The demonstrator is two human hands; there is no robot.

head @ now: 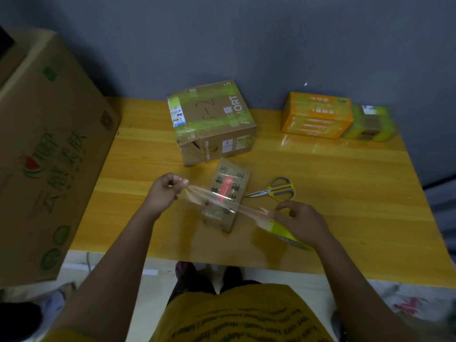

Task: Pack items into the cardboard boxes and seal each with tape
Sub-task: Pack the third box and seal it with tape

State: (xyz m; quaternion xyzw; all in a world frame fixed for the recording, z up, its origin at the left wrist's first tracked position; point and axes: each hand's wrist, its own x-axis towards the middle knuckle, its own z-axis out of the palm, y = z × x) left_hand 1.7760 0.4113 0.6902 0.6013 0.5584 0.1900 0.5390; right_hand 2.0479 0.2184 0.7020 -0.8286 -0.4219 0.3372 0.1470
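Note:
A small brown cardboard box (228, 193) with printed characters and a red stripe lies on the wooden table (333, 181) in front of me. A strip of clear tape (217, 201) is stretched above it between my hands. My left hand (166, 191) pinches the free end of the strip to the left of the box. My right hand (301, 222) grips the yellow-green tape roll (286, 233) to the right of the box, near the table's front edge.
Yellow-handled scissors (276, 190) lie just right of the small box. A larger taped carton (212, 124) sits behind it. An orange taped box (317, 116) and a green-taped box (370, 125) stand at the back right. A big printed carton (47, 154) stands left of the table.

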